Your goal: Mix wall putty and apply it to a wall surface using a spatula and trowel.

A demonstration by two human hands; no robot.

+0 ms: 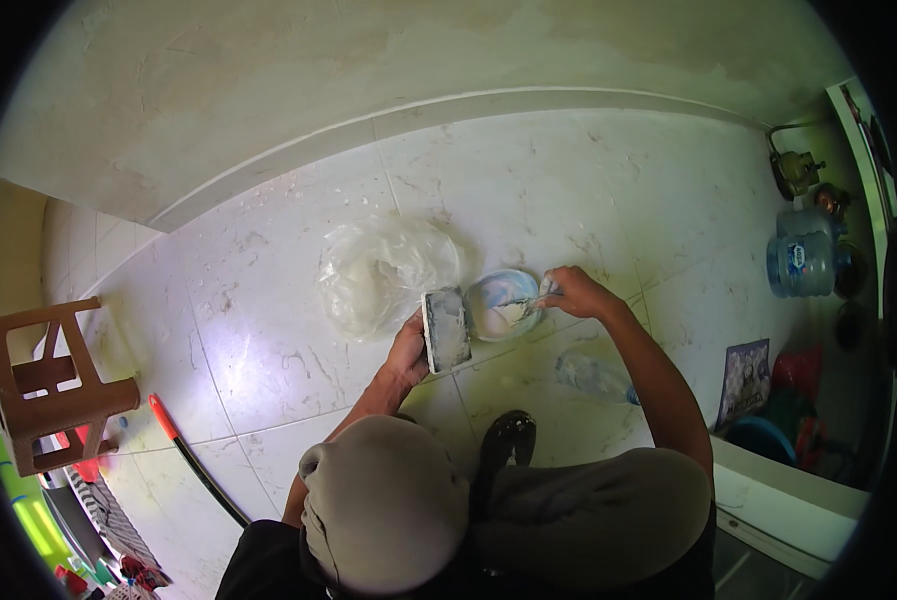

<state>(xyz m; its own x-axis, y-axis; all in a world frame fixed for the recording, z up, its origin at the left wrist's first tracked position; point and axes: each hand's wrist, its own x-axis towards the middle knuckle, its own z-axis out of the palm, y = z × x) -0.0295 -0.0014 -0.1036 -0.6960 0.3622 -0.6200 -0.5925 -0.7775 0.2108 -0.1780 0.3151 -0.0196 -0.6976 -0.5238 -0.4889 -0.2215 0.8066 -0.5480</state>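
L hand [408,350] grips board [448,335] edge; flr [548,180] open fwd.

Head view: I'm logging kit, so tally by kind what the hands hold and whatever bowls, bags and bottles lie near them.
Smeared rectangular board, left hand: 1
Scraper-like tool, right hand: 1
Bowl: 1
Clear plastic bag: 1
Clear plastic bottle: 1
Total: 5

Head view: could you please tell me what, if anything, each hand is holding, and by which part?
The left hand holds a paste-smeared rectangular board by its left edge; the right hand holds a spatula-like tool by its handle end.
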